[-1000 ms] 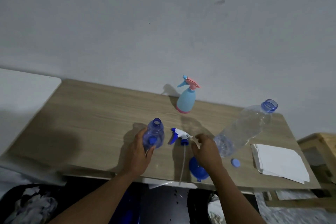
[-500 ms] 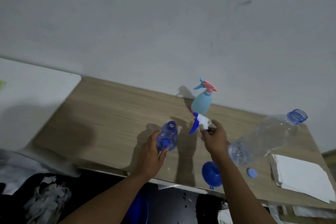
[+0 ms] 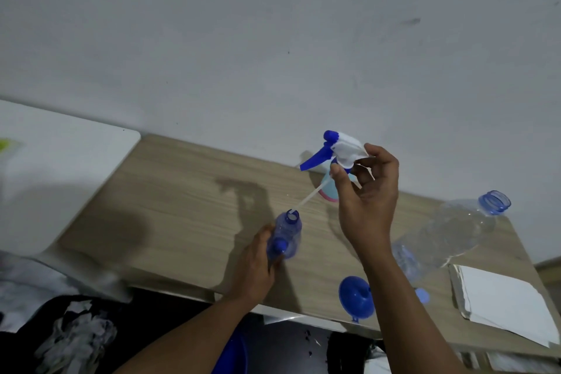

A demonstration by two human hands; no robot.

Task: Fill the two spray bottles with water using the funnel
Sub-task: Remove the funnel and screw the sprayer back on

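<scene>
On the wooden bench (image 3: 182, 191), a small blue spray bottle (image 3: 287, 235) was gripped by the left hand (image 3: 255, 264), its neck uncapped. Above it, a white-and-blue trigger head (image 3: 337, 150) was pinched by the right hand (image 3: 367, 200), with the tip of its dip tube (image 3: 306, 199) set at the bottle's mouth. A pale blue spray bottle (image 3: 329, 191) was largely hidden behind the right hand. A blue funnel (image 3: 355, 297) was seen near the front edge, beside an uncapped clear bottle (image 3: 449, 234) and a small blue cap (image 3: 423, 294). Folded white paper (image 3: 504, 297) was placed at the right end.
</scene>
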